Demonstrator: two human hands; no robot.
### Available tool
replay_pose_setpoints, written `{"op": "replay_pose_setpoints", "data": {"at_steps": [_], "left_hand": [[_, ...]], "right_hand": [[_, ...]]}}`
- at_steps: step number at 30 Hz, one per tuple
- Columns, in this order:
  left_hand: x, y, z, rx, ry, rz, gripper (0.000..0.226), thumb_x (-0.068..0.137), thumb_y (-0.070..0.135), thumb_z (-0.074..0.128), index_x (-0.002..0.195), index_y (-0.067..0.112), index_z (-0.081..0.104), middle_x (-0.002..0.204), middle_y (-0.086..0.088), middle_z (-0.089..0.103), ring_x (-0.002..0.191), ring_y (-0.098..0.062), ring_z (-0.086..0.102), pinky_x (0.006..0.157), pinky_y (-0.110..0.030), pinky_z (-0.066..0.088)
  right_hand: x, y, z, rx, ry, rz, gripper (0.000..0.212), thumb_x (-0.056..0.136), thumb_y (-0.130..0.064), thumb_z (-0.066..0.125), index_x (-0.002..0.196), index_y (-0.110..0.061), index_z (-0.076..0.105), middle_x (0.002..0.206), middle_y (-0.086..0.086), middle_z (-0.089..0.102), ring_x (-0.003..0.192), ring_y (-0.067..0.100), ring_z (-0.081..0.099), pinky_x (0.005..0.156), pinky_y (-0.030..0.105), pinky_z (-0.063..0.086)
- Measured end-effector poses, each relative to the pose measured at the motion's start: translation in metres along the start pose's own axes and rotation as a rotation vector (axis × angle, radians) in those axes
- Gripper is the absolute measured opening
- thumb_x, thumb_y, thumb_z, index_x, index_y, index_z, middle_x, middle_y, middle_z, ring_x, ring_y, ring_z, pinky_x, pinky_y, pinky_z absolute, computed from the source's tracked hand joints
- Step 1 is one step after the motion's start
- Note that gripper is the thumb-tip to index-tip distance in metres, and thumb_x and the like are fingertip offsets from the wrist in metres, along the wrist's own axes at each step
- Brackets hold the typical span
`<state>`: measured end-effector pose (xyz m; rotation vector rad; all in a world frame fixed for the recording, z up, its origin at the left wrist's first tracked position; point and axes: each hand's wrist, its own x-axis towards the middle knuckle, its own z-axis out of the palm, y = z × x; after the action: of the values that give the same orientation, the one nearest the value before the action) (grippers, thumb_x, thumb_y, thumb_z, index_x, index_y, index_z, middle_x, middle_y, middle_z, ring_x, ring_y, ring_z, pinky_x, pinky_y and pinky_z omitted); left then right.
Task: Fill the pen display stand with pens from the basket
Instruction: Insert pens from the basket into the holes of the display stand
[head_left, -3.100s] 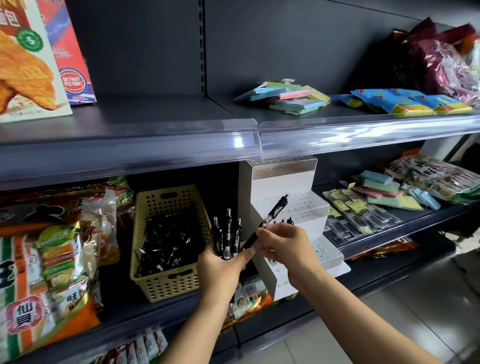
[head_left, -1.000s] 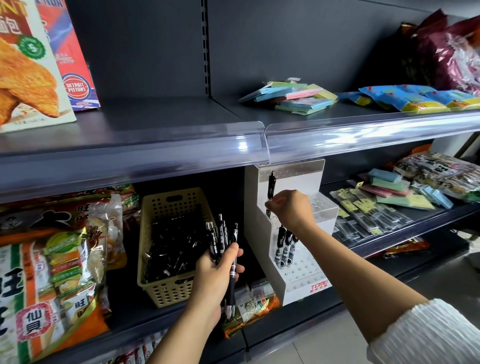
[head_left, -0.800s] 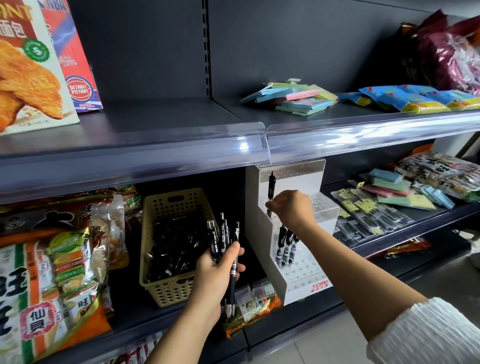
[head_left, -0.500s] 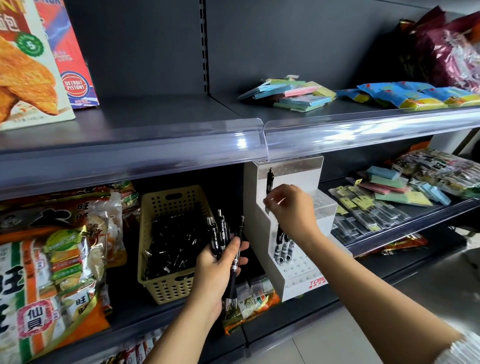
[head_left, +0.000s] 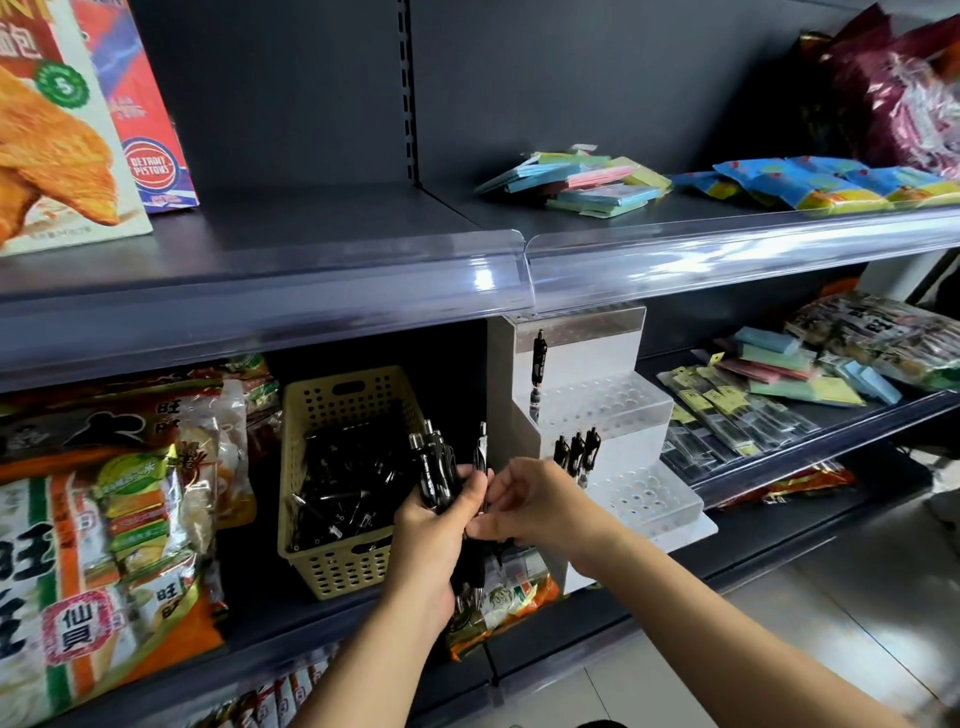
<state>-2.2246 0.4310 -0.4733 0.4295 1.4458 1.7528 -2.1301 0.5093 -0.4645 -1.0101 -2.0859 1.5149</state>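
A white tiered pen display stand (head_left: 608, 410) sits on the middle shelf. One black pen (head_left: 537, 364) stands upright in its upper tier at the left, and three pens (head_left: 576, 452) stand in the tier below. To its left is a beige perforated basket (head_left: 343, 389) with several loose black pens (head_left: 337, 488) inside. In front of the basket my left hand (head_left: 431, 540) grips a bundle of black pens (head_left: 439, 467). My right hand (head_left: 535, 504) is against that bundle, its fingertips pinching one pen (head_left: 481, 452) that stands slightly apart.
A clear-edged upper shelf (head_left: 519, 275) overhangs the stand closely. Snack bags (head_left: 104, 519) fill the shelf left of the basket. Sticky-note packs and packaged refills (head_left: 769, 395) lie right of the stand. Boxes (head_left: 62, 130) stand on the upper shelf's left.
My right hand let go of the pen now standing in the upper tier and dropped down left to the bundle in my left hand. The left hand stayed put.
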Motion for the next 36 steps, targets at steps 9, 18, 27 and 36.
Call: {"op": "replay_pose_setpoints", "data": {"at_steps": [9, 18, 27, 36], "left_hand": [[0.002, -0.003, -0.005, 0.054, -0.009, 0.016, 0.009, 0.085, 0.024, 0.065, 0.09, 0.017, 0.062, 0.084, 0.0, 0.071, 0.057, -0.005, 0.056, 0.048, -0.013, 0.048], [0.0, -0.01, -0.008, 0.17, -0.031, -0.067, 0.02, 0.086, 0.031, 0.064, 0.091, 0.012, 0.063, 0.06, -0.003, 0.054, 0.05, -0.014, 0.05, 0.06, -0.024, 0.043], [0.0, -0.007, -0.014, 0.167, -0.037, -0.082, 0.01, 0.086, 0.028, 0.064, 0.091, 0.019, 0.066, 0.082, -0.003, 0.061, 0.06, -0.013, 0.055, 0.052, -0.018, 0.047], [0.008, -0.015, -0.016, 0.139, -0.057, -0.102, 0.013, 0.09, 0.018, 0.06, 0.1, 0.015, 0.067, 0.101, -0.002, 0.066, 0.072, -0.011, 0.063, 0.054, -0.018, 0.05]], "right_hand": [[0.0, -0.011, -0.023, 0.225, 0.149, -0.029, 0.016, 0.08, 0.004, 0.066, 0.079, -0.01, 0.059, 0.076, 0.006, 0.06, 0.067, 0.013, 0.06, 0.062, 0.022, 0.056], [0.035, -0.019, -0.082, 0.396, 0.674, -0.163, 0.012, 0.088, 0.004, 0.058, 0.098, -0.003, 0.057, 0.077, 0.005, 0.057, 0.073, 0.017, 0.059, 0.062, 0.017, 0.056], [0.065, -0.012, -0.08, -0.014, 0.722, -0.15, 0.013, 0.082, -0.005, 0.066, 0.082, -0.016, 0.06, 0.078, 0.005, 0.066, 0.08, 0.03, 0.064, 0.081, 0.049, 0.053], [0.079, -0.009, -0.077, -0.376, 0.6, -0.136, 0.019, 0.082, -0.002, 0.062, 0.1, -0.001, 0.068, 0.094, 0.013, 0.072, 0.092, 0.023, 0.067, 0.06, 0.011, 0.037]]}}
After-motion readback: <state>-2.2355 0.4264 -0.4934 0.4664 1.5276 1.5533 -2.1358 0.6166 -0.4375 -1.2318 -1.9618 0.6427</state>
